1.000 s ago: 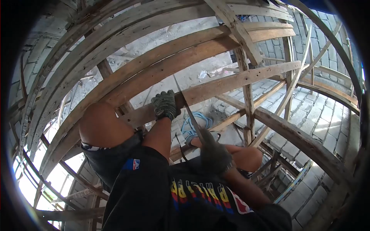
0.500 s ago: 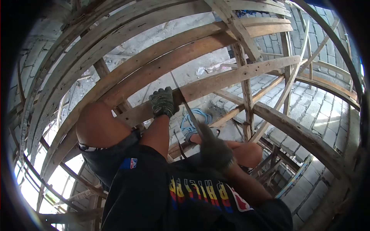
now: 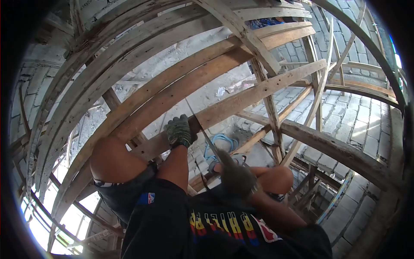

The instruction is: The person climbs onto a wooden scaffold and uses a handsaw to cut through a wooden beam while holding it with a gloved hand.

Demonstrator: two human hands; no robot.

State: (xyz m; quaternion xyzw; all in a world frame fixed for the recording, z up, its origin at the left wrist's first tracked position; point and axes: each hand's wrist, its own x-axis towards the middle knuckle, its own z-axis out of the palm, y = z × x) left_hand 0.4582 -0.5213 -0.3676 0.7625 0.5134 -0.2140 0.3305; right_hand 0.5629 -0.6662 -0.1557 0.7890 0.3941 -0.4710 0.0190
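Observation:
A long wooden board point(image 3: 233, 104) slants across the middle, in front of my body. My left hand point(image 3: 179, 131), in a dark patterned glove, grips it with fingers curled over its top edge. Just to the right of that hand, the thin blade of a handsaw point(image 3: 205, 137) crosses the board, and its narrow tip sticks out beyond the far edge. My gloved right hand point(image 3: 237, 179) is closed around the saw's handle end near my stomach. The handle itself is hidden by the glove and somewhat blurred.
Curved wooden planks point(image 3: 172, 93) run in rows ahead and to the left. An upright post point(image 3: 271, 112) and a thick beam point(image 3: 336, 146) stand to the right. A light-blue coiled rope point(image 3: 222, 144) lies below, near my foot. Block walls point(image 3: 345, 112) surround the frame.
The view has shifted, so the board and my left hand appear lower. The saw has drawn back slightly toward me in the board. My left hand keeps its grip.

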